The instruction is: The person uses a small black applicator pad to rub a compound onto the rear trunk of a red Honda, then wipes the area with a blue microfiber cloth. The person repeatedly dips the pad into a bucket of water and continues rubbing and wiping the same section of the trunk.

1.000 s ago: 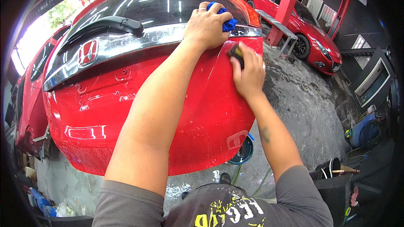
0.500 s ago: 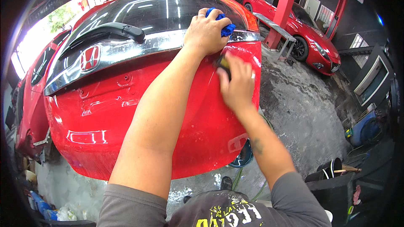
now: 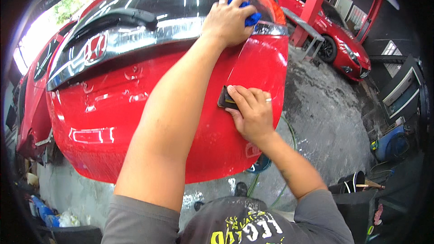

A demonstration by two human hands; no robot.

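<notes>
A red car's tailgate, glossy with water drops, fills the middle of the head view. High on its right side, my left hand is closed around a bunched blue cloth, resting by the chrome strip under the rear window. Lower down, my right hand grips a small dark sanding block with a yellowish layer, pressed flat against the red paint. The block's right part is hidden under the fingers.
A rear wiper lies across the window. Right of the car are wet concrete floor, a red lift post and another red car. A blue machine stands far right. A green hose runs near my right forearm.
My right hand has slid the sanding block down the panel, away from the chrome strip. My left hand stays on the cloth at the top, while the view has shifted slightly.
</notes>
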